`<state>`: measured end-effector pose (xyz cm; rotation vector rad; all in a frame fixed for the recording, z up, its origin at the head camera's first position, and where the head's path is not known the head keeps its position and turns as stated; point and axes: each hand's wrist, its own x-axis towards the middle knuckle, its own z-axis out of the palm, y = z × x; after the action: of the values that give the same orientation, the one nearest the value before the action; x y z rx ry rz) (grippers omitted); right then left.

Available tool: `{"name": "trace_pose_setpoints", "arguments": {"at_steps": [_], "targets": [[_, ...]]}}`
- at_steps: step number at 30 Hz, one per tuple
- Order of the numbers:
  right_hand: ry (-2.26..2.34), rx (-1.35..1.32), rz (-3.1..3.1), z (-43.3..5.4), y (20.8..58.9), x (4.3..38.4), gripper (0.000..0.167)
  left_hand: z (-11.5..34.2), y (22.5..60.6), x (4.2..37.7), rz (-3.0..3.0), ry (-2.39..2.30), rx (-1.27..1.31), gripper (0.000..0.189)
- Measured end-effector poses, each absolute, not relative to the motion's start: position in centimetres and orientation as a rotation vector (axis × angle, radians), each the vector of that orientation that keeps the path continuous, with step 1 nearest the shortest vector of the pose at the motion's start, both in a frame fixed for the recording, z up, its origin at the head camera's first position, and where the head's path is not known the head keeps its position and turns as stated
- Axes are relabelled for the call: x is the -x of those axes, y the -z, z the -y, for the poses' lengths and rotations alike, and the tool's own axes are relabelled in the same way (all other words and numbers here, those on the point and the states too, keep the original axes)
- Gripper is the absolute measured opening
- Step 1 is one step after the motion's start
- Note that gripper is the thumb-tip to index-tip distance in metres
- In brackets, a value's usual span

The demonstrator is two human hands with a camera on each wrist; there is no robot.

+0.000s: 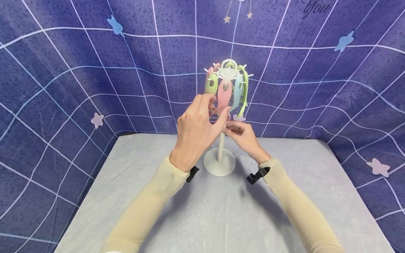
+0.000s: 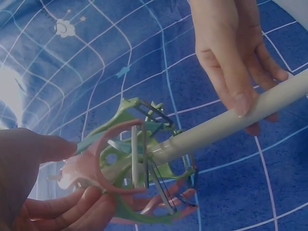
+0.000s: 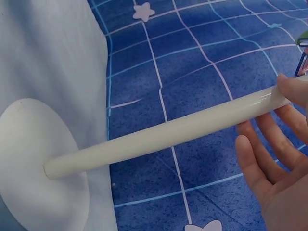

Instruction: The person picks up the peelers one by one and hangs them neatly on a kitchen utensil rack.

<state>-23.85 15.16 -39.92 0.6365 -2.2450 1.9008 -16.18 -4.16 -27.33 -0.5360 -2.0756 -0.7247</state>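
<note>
A white stand (image 1: 220, 149) with a round base rises from the table, and several Y-shaped peelers hang by the holes in their handles from hooks around its top. My left hand (image 1: 196, 121) is at the front of this ring and pinches a pink peeler (image 1: 224, 91) between thumb and fingers. Beside it hang a green peeler (image 1: 212, 84) and a blue peeler (image 1: 237, 90). Metal blades show at the peelers' lower ends in the left wrist view. Below the peelers, my right hand (image 1: 243, 136) holds the stand's pole (image 3: 183, 131) between thumb and fingers.
The stand's base (image 1: 221, 171) sits toward the back of a table with a pale grey cloth (image 1: 215, 218). A blue curtain (image 1: 142, 80) with a line grid and stars hangs close behind and along both sides. Another green peeler (image 1: 245, 86) hangs on the ring's right.
</note>
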Motion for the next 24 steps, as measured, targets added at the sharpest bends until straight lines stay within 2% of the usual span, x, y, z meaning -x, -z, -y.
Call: {"name": "trace_pose_setpoints", "arguments": {"at_steps": [9,19,24], "targets": [[-1.797,-0.685,2.233,-16.8,41.2,22.3,0.031,7.5,29.9,14.9,2.005,0.807,0.551,0.031],[-1.678,-0.659,2.287,-19.5,43.8,19.1,0.029,11.6,36.3,13.8,2.128,0.858,0.699,0.014],[-1.621,-0.619,2.335,-21.0,45.1,17.3,0.028,13.5,39.4,13.0,2.237,0.863,0.72,0.015]]}}
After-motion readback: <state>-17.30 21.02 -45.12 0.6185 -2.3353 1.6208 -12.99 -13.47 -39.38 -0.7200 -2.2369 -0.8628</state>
